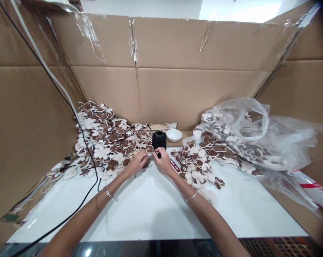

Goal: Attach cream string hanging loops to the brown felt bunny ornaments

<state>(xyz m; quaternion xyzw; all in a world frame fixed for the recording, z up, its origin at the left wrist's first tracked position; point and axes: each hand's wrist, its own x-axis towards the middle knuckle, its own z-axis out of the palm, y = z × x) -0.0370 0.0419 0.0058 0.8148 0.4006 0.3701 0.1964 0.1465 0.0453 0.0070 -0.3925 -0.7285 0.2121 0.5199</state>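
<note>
My left hand [139, 161] and my right hand [162, 160] meet near the middle of the white table, fingers closed on a small brown flower-shaped piece [150, 150] between them. Just behind them stands a black cylinder [159, 140]. Thin beige strings [131, 154] lie beside my left hand. A red cutter [174, 165] rests to the right of my right hand. Many brown and white felt pieces [111, 137] are heaped at the left, and a smaller pile with bows [195, 162] lies at the right.
A white bowl [174, 135] stands behind the cutter. At the right, a clear plastic bag [279, 139] holds more pieces. Cardboard walls [177, 85] enclose the table [145, 210] at the back and sides. A black cable [89, 194] crosses the left side.
</note>
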